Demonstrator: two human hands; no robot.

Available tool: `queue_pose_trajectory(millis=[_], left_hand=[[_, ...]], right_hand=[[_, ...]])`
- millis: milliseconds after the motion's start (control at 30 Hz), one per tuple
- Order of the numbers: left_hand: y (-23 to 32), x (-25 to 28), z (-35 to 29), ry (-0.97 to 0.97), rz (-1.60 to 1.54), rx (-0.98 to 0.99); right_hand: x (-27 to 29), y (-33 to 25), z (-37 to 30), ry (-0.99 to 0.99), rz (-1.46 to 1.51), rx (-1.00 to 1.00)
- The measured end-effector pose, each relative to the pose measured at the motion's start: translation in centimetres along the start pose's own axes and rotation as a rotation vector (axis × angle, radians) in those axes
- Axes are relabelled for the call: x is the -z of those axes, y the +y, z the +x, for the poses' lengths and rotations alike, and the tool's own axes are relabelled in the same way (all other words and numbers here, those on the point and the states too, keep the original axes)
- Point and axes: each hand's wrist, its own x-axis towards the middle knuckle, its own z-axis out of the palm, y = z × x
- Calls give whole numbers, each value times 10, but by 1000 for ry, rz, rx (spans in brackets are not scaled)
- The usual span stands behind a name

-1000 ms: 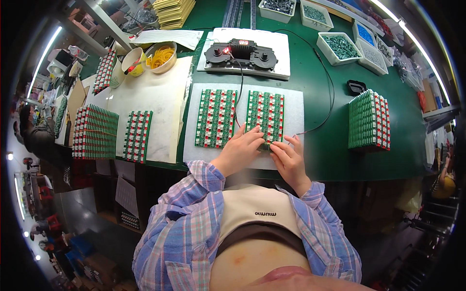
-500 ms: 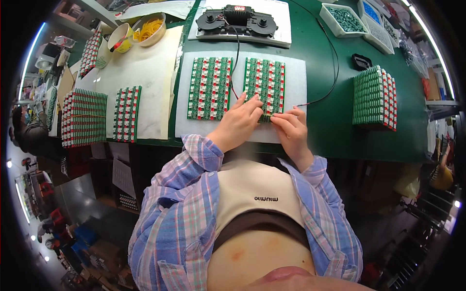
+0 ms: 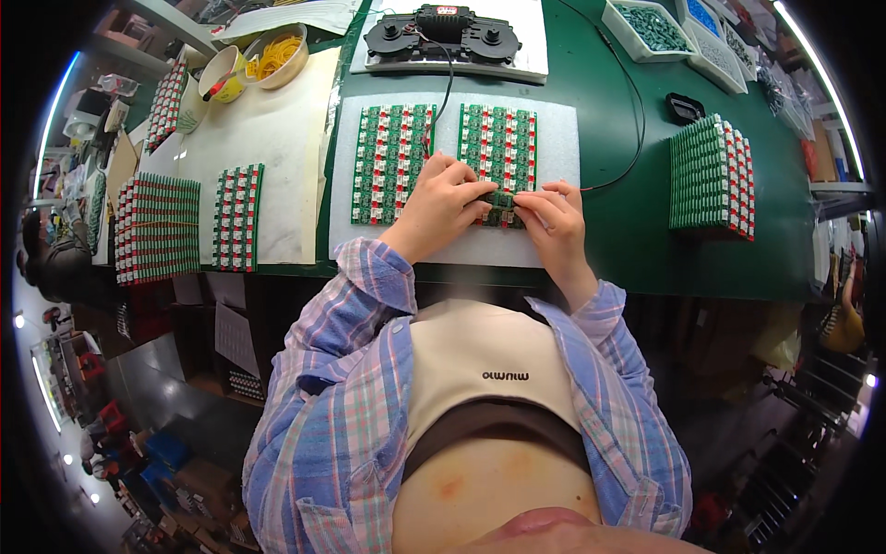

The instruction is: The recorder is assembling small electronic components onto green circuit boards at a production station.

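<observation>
Two green circuit board panels with rows of white and red parts, a left panel (image 3: 392,166) and a right panel (image 3: 498,138), lie side by side on a white foam sheet (image 3: 563,129). My left hand (image 3: 443,198) is closed in a pinch over the right panel's lower left part, with a thin red-and-black lead (image 3: 449,88) running into it. My right hand (image 3: 554,222) pinches at the panel's lower right, where a black lead (image 3: 632,157) with a red end reaches it. The fingertips almost meet over a small dark green spot; the lead tips are hidden.
A black device with two round knobs (image 3: 443,42) stands on white foam at the back. Stacked boards (image 3: 711,180) stand right, more stacks (image 3: 157,226) left. Bowls, one with yellow bands (image 3: 277,60), are back left; bins of small parts (image 3: 651,32) back right.
Both hands have shifted slightly up along the right panel, the left also a little left, and the leads have moved with them. The whole view has shifted a little.
</observation>
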Motion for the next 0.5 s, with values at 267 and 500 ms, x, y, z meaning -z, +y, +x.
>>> queue_pose_trajectory(millis=[267,500], left_hand=[[-5,-7,-5,64,44,-45],[-3,-8,-5,38,39,-16]], right_hand=[[-1,0,-1,-7,-187,130],[2,-14,-3,-43,-284,144]])
